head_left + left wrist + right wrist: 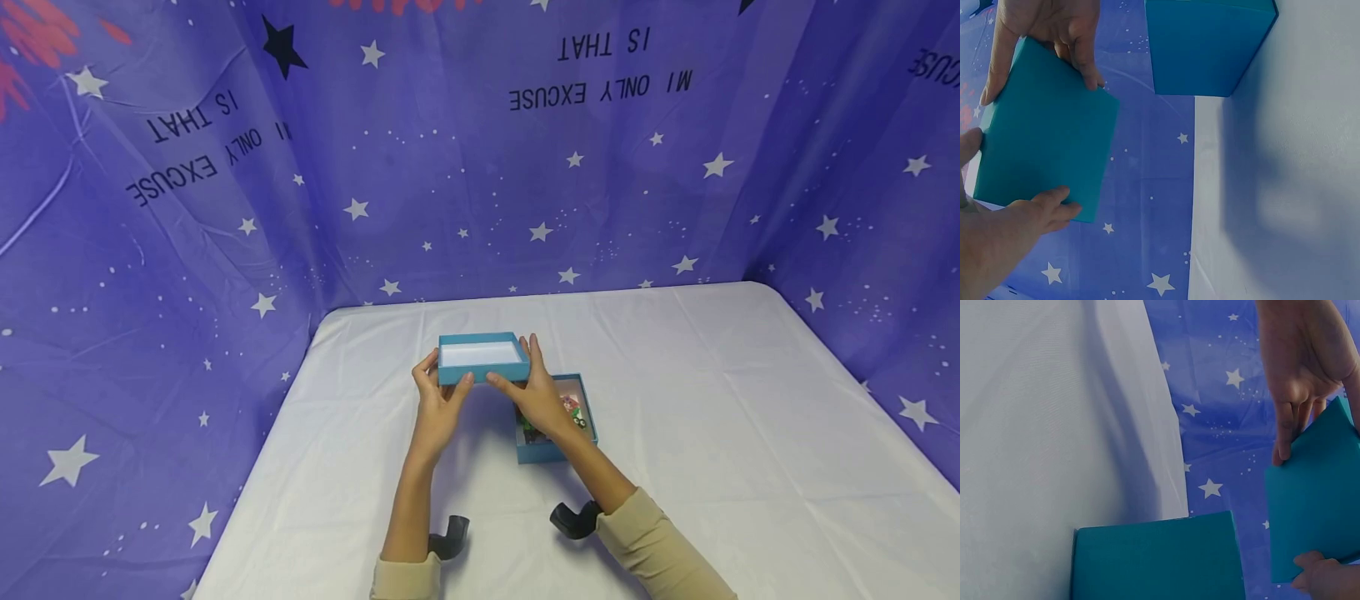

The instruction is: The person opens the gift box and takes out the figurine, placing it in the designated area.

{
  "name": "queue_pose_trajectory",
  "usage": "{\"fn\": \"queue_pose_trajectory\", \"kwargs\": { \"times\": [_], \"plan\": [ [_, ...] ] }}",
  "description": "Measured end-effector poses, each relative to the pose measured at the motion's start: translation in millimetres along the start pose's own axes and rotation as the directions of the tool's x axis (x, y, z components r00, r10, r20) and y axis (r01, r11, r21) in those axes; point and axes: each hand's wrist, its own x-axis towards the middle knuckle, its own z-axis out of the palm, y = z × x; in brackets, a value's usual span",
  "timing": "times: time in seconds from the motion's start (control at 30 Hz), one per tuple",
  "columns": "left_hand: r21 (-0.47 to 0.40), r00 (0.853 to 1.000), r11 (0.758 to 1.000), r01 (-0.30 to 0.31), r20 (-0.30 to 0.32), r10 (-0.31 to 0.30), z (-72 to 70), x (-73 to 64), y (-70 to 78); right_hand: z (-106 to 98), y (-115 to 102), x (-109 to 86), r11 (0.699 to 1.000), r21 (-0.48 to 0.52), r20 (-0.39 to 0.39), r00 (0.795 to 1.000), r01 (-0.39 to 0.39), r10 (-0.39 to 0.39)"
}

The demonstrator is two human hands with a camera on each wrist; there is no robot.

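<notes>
Both hands hold a shallow teal box lid (pixel 483 373) above the white table, its white inside facing up toward the head camera. My left hand (pixel 437 415) grips the lid's left end, thumb on the near side. At the right end my right hand (pixel 542 404) grips it, thumb also along the near side. Each wrist view shows the lid's plain teal outside (pixel 1047 131), with fingertips bent over its edges. Below the right hand stands an open teal box (pixel 542 452) with small colourful items inside, partly hidden by the hand and forearm.
A white cloth covers the table (pixel 712 417). Purple curtains (pixel 525 192) with stars and lettering hang behind it and along both sides. A black curved piece shows by each wrist, the left one (pixel 452 537) and the right one (pixel 573 521).
</notes>
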Motion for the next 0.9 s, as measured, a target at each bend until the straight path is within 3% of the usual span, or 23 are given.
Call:
{"fn": "queue_pose_trajectory", "kwargs": {
  "times": [0.27, 0.4, 0.53, 0.73, 0.9],
  "plan": [
    [-0.035, 0.995, 0.994, 0.1, 0.035, -0.098, -10.8, -3.3, 1.3, 0, -2, -2.5, 1.0, 0.015, 0.058, 0.998, -0.003, 0.002],
    [-0.02, 0.995, 0.995, 0.102, 0.024, -0.101, -17.5, -4.8, -0.2, 1, -2, -2.8, 0.997, 0.068, 0.107, 0.994, 0.019, -0.026],
    [0.016, 0.994, 0.994, 0.112, -0.004, -0.112, -22.3, -6.0, -2.2, 4, -2, -4.3, 0.998, 0.032, 0.122, 0.991, 0.053, -0.056],
    [0.091, 0.998, 0.994, 0.064, -0.013, -0.063, -29.4, -8.5, -5.8, 16, 1, -9.1, 0.994, -0.008, 0.106, 0.989, 0.109, -0.107],
    [0.05, 0.994, 0.993, 0.107, 0.001, -0.107, -37.1, -13.0, -10.2, 27, 6, -13.3, 0.985, -0.003, 0.096, 0.98, 0.173, -0.172]
  ]
}}
